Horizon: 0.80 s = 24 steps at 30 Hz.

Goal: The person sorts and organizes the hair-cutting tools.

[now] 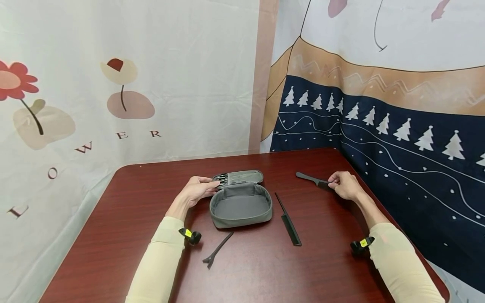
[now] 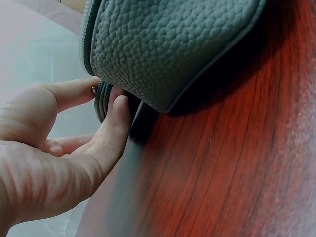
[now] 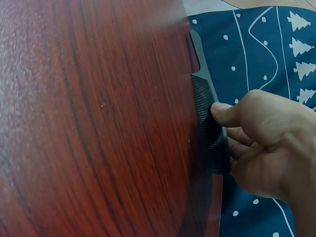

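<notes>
A grey zippered case (image 1: 242, 206) with a pebbled surface lies unzipped on the table, its lid folded back. My left hand (image 1: 197, 190) pinches the lid's left edge (image 2: 101, 101) between thumb and fingers. Slim dark tools (image 1: 223, 179) sit in the lid beside those fingertips. Over at the table's right side, my right hand (image 1: 345, 185) pinches a dark comb (image 3: 210, 118) by its toothed part, thumb on top. The comb's plain handle (image 1: 306, 176) points left in the head view.
A black rat-tail comb (image 1: 290, 227) lies right of the case. Nearer the front is a dark hair clip (image 1: 217, 251). Printed curtains hang behind the table (image 1: 144, 202), the navy one (image 1: 379, 160) close along its right edge.
</notes>
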{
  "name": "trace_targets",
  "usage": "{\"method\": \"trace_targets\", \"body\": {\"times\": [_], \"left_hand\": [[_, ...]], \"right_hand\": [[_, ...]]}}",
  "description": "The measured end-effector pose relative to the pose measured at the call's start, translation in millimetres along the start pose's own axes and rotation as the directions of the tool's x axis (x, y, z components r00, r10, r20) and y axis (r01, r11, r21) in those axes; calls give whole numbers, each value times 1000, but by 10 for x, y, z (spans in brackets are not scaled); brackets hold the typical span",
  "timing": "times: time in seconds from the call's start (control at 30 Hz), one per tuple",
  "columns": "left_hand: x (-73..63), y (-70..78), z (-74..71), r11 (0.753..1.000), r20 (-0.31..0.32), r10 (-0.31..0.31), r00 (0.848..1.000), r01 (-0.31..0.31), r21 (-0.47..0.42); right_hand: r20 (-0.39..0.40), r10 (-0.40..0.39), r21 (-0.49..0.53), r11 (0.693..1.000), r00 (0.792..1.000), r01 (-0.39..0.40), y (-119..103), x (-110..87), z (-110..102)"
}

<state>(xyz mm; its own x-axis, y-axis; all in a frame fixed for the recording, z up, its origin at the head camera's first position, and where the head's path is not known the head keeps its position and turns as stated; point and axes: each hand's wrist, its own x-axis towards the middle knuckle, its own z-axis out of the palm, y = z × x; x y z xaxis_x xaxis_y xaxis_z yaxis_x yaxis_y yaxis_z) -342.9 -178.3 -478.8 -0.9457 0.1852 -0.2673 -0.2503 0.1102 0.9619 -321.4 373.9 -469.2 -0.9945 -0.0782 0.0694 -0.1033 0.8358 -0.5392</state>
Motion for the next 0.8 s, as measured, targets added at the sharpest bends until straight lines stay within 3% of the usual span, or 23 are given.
{"method": "trace_targets", "body": {"times": [0.43,0.8], "left_hand": [[15,-16,-10,1000,1,4,1000,-4,0],[-10,-27,-9,1000,6,-1,1000,1,25]], "right_hand": [[-114,-77,33,996,991,81,-104,-3,-53],[-244,-172,75,978,955,195,-533,8,-202]]}}
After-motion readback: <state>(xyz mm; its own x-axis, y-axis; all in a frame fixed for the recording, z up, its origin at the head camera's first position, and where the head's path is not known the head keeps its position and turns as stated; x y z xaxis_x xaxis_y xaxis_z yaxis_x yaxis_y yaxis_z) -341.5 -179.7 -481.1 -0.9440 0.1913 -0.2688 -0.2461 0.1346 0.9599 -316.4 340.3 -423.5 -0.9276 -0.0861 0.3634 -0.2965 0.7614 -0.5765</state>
